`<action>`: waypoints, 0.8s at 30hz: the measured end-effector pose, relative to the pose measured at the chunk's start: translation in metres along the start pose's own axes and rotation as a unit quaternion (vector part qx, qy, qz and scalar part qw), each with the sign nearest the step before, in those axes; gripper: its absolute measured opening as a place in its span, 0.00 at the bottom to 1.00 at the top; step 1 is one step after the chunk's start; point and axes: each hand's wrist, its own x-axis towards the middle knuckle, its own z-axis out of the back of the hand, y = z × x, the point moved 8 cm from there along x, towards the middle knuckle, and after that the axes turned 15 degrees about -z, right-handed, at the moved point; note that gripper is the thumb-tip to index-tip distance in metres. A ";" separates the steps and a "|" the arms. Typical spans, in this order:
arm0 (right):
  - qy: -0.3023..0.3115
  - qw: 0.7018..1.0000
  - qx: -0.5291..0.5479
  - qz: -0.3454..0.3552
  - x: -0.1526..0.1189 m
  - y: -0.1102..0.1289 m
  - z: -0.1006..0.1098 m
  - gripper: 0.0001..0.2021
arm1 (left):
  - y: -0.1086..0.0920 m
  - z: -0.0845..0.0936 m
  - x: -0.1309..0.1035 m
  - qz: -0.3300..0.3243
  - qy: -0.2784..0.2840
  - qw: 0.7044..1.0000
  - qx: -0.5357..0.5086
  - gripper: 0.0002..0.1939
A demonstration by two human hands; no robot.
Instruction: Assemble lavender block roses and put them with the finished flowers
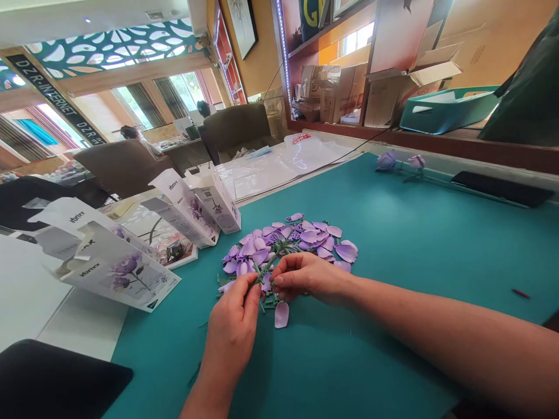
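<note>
Both hands meet over a heap of purple petal pieces [257, 247] on the green mat [393, 349]. Between thumb and fingers, my left hand [236, 314] pinches a green stem piece [264, 271]. My right hand [312, 276] is closed in a pinch just right of that stem, and what lies between its fingertips is too small to make out. More green pieces [286, 244] show among the petals. A single pale purple petal [282, 315] lies apart, below the fingertips.
Opened white boxes [131, 276] stand at the left, near a black object [56, 378]. Two purple flowers [386, 160] and a black case [502, 187] lie at the back right. A small dark red stick [521, 293] rests at the right. People sit in the background.
</note>
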 end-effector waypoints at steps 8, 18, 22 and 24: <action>0.045 0.997 0.051 -0.028 0.001 -0.008 -0.007 0.20 | -0.007 -0.001 0.001 -0.016 0.017 1.000 0.020 0.15; 0.069 0.994 0.073 -0.037 0.000 -0.011 -0.010 0.18 | -0.008 -0.005 -0.001 -0.046 0.033 0.998 0.029 0.19; 0.068 0.994 0.080 -0.038 0.000 -0.011 -0.011 0.19 | -0.006 -0.006 -0.001 -0.056 0.034 0.998 0.026 0.18; 0.070 0.993 0.082 -0.038 0.000 -0.011 -0.011 0.19 | -0.005 -0.006 -0.001 -0.059 0.032 0.997 0.025 0.18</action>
